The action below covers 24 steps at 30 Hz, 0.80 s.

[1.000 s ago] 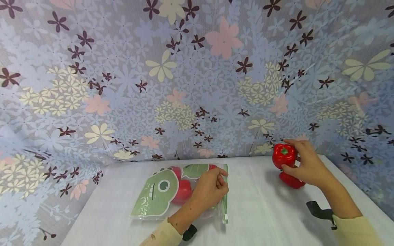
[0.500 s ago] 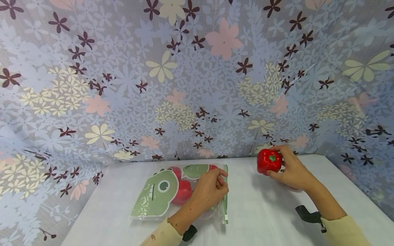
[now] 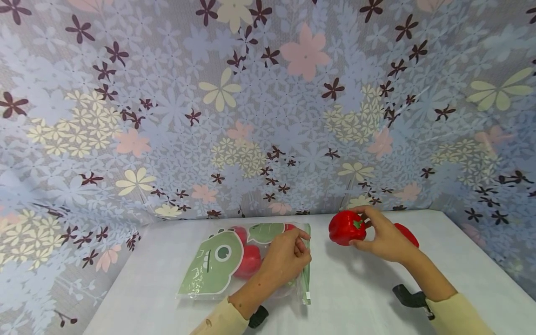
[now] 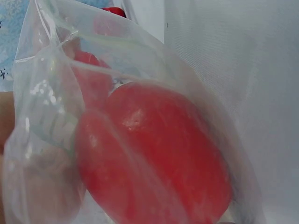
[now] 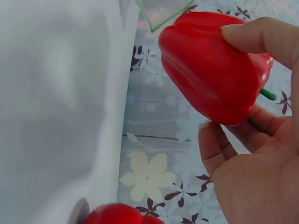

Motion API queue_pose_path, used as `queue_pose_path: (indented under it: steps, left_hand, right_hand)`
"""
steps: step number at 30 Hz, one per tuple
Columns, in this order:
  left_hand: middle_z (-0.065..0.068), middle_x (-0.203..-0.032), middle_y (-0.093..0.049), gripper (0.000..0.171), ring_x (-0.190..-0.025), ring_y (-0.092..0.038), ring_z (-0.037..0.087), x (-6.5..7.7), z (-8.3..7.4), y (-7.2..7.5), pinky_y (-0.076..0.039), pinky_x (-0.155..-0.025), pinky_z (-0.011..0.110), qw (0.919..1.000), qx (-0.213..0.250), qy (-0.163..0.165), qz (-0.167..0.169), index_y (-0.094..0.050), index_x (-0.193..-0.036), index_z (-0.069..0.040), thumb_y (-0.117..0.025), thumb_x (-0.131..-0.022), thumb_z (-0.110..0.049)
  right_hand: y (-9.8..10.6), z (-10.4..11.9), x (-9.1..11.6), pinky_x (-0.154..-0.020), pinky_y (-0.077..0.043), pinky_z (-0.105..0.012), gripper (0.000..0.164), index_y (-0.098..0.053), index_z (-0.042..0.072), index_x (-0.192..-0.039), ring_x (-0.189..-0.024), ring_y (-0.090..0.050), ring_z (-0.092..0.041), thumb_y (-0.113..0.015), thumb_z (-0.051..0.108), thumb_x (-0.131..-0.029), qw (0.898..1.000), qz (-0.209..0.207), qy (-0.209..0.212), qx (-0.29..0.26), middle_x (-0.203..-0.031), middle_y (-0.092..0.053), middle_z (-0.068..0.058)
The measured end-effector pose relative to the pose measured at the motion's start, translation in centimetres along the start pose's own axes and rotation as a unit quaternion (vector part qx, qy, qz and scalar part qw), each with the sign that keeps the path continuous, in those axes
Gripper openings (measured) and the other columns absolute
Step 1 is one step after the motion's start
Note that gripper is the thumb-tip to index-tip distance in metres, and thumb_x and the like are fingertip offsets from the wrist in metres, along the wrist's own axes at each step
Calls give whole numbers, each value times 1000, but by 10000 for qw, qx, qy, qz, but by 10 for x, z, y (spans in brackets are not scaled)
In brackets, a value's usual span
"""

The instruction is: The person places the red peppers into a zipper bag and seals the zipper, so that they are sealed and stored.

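Note:
A red bell pepper (image 3: 347, 228) with a green stem is gripped between the thumb and fingers of my right hand (image 3: 385, 237), above the table to the right of the bag. In the right wrist view, the thumb lies on one side of the bell pepper (image 5: 210, 65) and fingertips on the other. My left hand (image 3: 285, 256) holds the clear zip bag (image 3: 197, 274) near its green-edged opening. Green monster faces are printed on the bag. Red peppers (image 3: 250, 261) lie inside; the left wrist view shows them through the plastic (image 4: 163, 144).
Another red pepper (image 3: 406, 234) lies on the white-covered table (image 3: 335, 298), behind my right hand. A flowered cloth (image 3: 268, 116) rises along the back and sides. Black wrist mounts (image 3: 408, 296) stick out near both sleeves.
My right hand has carried the bell pepper left and slightly down toward the bag, away from the other red pepper. My left hand and the bag have stayed in place.

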State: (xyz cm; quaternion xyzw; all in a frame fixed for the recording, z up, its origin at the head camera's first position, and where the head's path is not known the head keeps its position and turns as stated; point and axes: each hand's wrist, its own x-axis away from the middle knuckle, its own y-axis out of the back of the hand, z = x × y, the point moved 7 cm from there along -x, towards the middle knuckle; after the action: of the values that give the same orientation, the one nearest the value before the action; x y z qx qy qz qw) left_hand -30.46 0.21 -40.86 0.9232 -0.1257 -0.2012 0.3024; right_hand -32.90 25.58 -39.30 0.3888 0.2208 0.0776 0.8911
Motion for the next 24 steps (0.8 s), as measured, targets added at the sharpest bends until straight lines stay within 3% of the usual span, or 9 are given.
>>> queue_pose_path:
  steps: [15,24]
  left_hand:
    - [-10,-79,-61,29,-64,-56,3,0,0,0,-54,-61,19,10000,27,-2,-6,-71,-119,-9,-77,-90,-8]
    - [-10,-79,-61,29,-64,-57,4,0,-1,0,-55,-61,19,10000,57,71,16,-70,-117,-9,-76,-88,-7]
  right_hand:
    - [-32,3,-2,-98,-57,-57,80,-48,4,-140,-114,-64,-32,-93,16,-75,9970,342,-179,-664,-133,-62,-15]
    - [-55,5,0,-97,-58,-40,73,-48,4,-136,-117,-64,-30,-91,14,-77,9923,567,-94,-1094,-133,-62,-14]
